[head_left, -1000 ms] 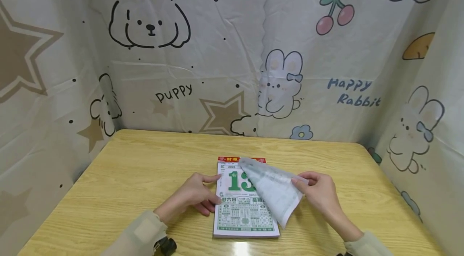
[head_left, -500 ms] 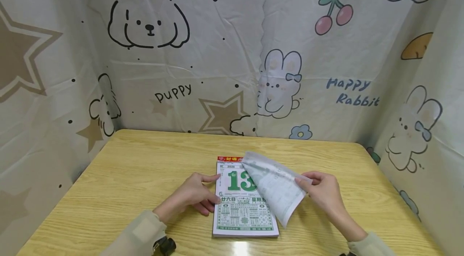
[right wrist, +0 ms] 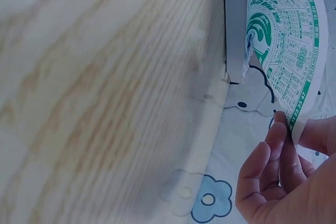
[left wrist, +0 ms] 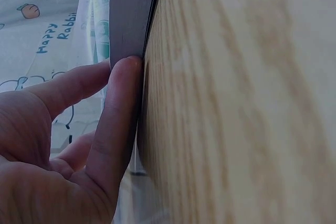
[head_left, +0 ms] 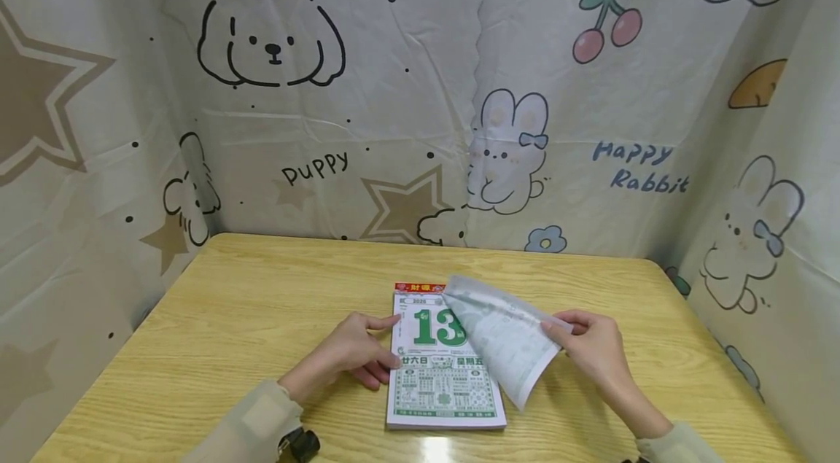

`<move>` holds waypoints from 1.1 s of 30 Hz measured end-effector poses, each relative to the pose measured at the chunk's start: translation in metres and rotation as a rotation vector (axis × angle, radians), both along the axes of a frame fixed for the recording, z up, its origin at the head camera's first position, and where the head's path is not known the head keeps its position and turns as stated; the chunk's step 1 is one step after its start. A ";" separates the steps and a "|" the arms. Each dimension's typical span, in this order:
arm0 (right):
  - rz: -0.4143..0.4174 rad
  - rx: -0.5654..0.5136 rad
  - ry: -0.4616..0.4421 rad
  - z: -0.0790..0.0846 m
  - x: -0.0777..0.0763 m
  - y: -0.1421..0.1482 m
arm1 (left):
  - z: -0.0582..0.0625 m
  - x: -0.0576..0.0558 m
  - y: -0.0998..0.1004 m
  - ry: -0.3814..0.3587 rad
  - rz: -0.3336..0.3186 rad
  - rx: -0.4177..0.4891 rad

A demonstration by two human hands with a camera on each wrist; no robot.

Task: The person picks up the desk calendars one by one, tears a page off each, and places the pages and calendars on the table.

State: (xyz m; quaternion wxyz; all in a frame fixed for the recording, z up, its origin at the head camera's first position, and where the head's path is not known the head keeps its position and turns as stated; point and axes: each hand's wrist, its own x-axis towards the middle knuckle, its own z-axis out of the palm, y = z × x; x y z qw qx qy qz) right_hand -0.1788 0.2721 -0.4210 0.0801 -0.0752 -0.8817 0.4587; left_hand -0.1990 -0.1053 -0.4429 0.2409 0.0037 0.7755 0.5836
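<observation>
A thick tear-off calendar (head_left: 433, 394) lies flat on the table, showing a large green 13 under a red header strip. Its loose top page (head_left: 508, 339) is peeled back to the right, with its pale reverse side showing in the head view. My right hand (head_left: 593, 350) pinches that page near its outer corner. In the right wrist view, the calendar page (right wrist: 294, 40) bends in a curve beside the block of sheets, held between thumb and fingers. My left hand (head_left: 357, 350) touches the left side of the calendar; in the left wrist view a fingertip (left wrist: 127, 69) presses against the block's edge.
The wood-grain table (head_left: 295, 281) spreads around the calendar. Behind and beside it hangs a pale cloth (head_left: 407, 120) printed with cartoon animals, stars and fruit. A dark device (head_left: 300, 443) sits at the left wrist.
My right hand has moved slightly right with the page. The page has shifted farther right at its top, baring more of the 13 and covering more of the header strip. My left hand stays in place.
</observation>
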 end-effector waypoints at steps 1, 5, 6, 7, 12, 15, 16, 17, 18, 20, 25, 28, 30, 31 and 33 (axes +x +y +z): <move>-0.001 0.000 0.001 0.000 0.000 0.000 | 0.000 0.000 0.000 -0.001 0.001 0.001; -0.002 0.000 0.009 0.001 0.000 0.000 | -0.001 0.000 0.001 -0.002 0.005 0.004; -0.001 0.002 0.011 0.002 0.000 0.000 | -0.001 -0.001 0.001 -0.002 0.005 0.004; 0.001 0.002 0.013 0.002 0.000 0.000 | -0.002 -0.001 0.000 0.000 0.004 0.004; 0.004 0.005 0.014 0.002 0.000 0.001 | -0.002 -0.001 -0.001 0.001 -0.003 0.001; 0.001 0.009 0.011 0.002 -0.001 0.001 | -0.002 -0.001 -0.001 0.001 -0.005 0.002; 0.000 0.010 0.013 0.002 -0.001 0.002 | -0.002 -0.001 -0.001 0.002 -0.005 0.003; 0.000 0.012 0.014 0.002 -0.002 0.002 | -0.002 -0.001 -0.001 0.004 -0.006 0.005; -0.001 0.012 0.012 0.002 -0.002 0.002 | -0.003 -0.001 -0.001 0.007 -0.007 0.006; 0.001 0.010 0.013 0.003 -0.002 0.002 | -0.003 -0.001 -0.001 0.012 -0.007 0.005; 0.008 0.007 0.015 0.003 -0.003 0.002 | -0.004 -0.001 -0.002 0.017 -0.009 0.012; 0.007 0.011 0.015 0.003 -0.003 0.003 | -0.003 0.000 -0.003 0.014 -0.010 0.019; 0.004 0.013 0.016 0.003 -0.003 0.003 | -0.003 -0.001 -0.003 0.012 -0.010 0.018; 0.003 0.014 0.016 0.002 -0.003 0.003 | -0.003 -0.001 -0.003 0.011 -0.010 0.017; -0.003 0.017 0.018 0.002 -0.003 0.004 | -0.003 -0.001 -0.002 0.011 -0.012 0.015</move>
